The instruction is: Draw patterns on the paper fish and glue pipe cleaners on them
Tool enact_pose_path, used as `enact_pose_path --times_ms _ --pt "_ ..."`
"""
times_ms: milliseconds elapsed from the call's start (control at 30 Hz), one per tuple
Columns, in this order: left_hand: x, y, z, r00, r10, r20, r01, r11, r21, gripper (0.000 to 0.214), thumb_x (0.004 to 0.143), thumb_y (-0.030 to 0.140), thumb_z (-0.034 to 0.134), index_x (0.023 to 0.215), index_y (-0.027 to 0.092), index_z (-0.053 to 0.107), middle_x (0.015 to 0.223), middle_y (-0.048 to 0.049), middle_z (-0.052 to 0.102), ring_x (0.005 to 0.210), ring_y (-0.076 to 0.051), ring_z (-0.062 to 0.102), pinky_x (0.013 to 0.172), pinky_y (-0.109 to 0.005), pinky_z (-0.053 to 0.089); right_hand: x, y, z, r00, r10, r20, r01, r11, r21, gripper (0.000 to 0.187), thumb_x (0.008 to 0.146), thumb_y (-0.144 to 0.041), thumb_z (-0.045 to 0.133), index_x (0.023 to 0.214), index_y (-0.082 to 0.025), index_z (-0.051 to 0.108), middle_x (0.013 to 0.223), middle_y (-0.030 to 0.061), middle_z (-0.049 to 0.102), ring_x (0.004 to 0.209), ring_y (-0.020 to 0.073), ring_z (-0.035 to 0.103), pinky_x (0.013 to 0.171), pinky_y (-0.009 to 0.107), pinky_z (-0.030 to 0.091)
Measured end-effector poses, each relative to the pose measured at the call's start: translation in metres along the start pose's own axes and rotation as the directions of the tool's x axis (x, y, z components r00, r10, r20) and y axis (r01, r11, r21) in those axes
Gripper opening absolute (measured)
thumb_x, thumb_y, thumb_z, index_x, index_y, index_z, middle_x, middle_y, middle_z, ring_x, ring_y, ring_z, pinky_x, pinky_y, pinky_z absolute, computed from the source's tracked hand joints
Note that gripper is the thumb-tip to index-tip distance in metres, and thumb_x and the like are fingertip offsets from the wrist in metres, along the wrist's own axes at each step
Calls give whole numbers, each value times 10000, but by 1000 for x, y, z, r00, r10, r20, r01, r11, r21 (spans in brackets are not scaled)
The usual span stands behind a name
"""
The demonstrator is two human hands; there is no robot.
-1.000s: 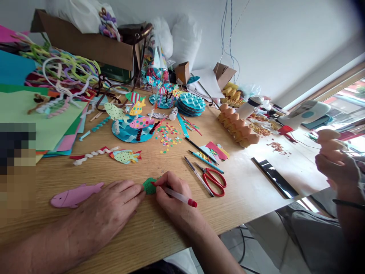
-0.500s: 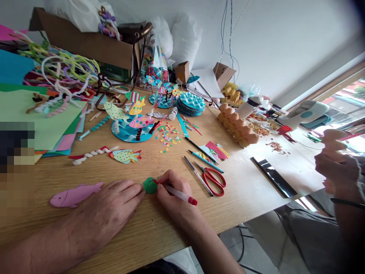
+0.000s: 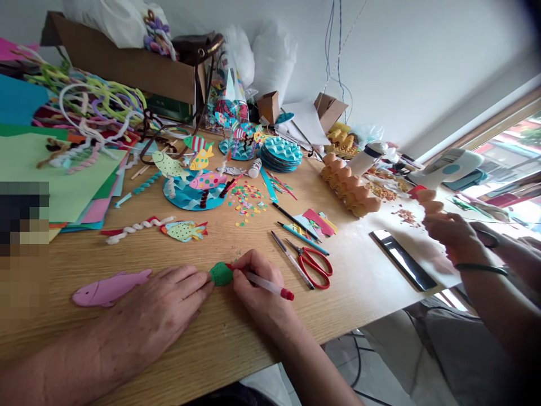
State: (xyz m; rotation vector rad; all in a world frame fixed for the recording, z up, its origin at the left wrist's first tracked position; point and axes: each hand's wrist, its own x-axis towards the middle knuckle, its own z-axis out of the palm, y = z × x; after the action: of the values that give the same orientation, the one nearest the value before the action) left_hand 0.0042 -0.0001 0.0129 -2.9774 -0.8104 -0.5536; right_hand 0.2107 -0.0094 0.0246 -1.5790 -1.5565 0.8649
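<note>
Daylight was admitted by the window (image 3: 515,135) at right, glare was cast on the black strip (image 3: 401,259), the right-hand corners were darkened, and a left-edge patch was pixelated.

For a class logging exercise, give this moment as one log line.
left hand: touches green cutout | right hand: holds red pen, tip at cutout | nearby: pink fish, scissors

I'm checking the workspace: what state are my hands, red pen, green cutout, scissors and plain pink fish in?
Left hand, flat, at green cutout's edge
Right hand, gripping red pen
Red pen, uncapped
Green cutout, lines drawn on
Scissors, lying unheld
Plain pink fish, lying flat, eye drawn
</note>
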Motion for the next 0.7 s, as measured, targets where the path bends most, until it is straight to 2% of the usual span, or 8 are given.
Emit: enact_pose_path --times_ms 233,433,700 --pt "-2 -2 2 1000 4 6 -4 1000 6 441 902 -27 402 1155 163 708 1108 -63 731 1012 -208 640 905 -315 517 -1 4 2 999 -38 -16 38 999 10 64 705 -181 515 703 -234 552 561 -55 527 509 124 484 536 236 383" --pt "-2 -3 5 999 28 -46 -27 999 26 457 909 -31 351 1140 139 707 1062 -70 734 969 -212 646 867 -327 516 0 3 2 999 -16 28 16 1000 0 93 700 -147 517 712 -232 552 563 -59 533 512 122 497 531 226 378" --pt "0 -2 4 996 34 -85 -32 999 28 472 920 -31 303 1081 136 714 1034 -64 741 940 -207 656 830 -325 525 1 3 3 1000 -12 25 12 1000 -21 112 694 -120 528 706 -230 550 574 -58 546 526 120 504 540 223 373"
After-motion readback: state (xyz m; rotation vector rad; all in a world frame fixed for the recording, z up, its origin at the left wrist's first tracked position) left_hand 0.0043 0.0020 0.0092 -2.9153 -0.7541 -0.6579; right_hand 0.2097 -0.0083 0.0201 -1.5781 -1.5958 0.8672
